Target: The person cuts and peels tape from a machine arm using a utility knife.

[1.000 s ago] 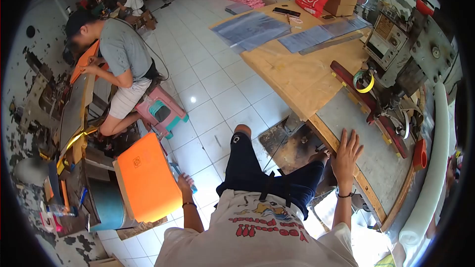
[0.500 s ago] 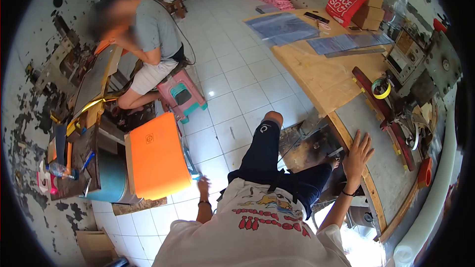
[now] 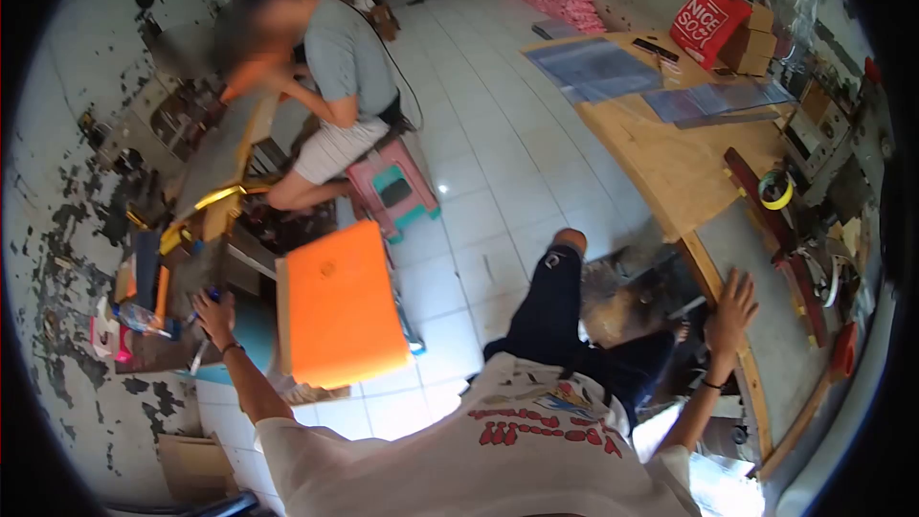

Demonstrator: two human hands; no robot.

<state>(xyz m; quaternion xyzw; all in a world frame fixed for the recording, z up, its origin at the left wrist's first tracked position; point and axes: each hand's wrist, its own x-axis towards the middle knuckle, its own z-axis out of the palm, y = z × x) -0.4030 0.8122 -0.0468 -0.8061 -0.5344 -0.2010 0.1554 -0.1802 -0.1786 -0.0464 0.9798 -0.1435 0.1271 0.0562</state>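
Note:
My left hand (image 3: pixel 214 317) is at the edge of the dark bench on the left, its fingers closed around a blue pen (image 3: pixel 204 300), which is partly hidden. Just below that hand, a light-coloured blade-like tool (image 3: pixel 199 356) sticks out over the bench edge. To the right of my left arm lies a stack of bright orange sheets (image 3: pixel 342 311) with a small dark print on top. My right hand (image 3: pixel 731 314) rests flat, fingers stretched, on the wooden edge of the grey worktable (image 3: pixel 777 349), holding nothing.
A co-worker (image 3: pixel 349 67) sits on a pink and green stool (image 3: pixel 394 190) at the left bench. Clear plastic sheets (image 3: pixel 598 67), a phone (image 3: pixel 656 49) and a red bag (image 3: pixel 709 19) are on the tan table (image 3: pixel 661 168). Yellow tape (image 3: pixel 775 191) lies by a red bar.
My left hand has moved left from beside the orange sheets to the blue pen on the bench. My right hand stays on the table edge. The view has shifted left.

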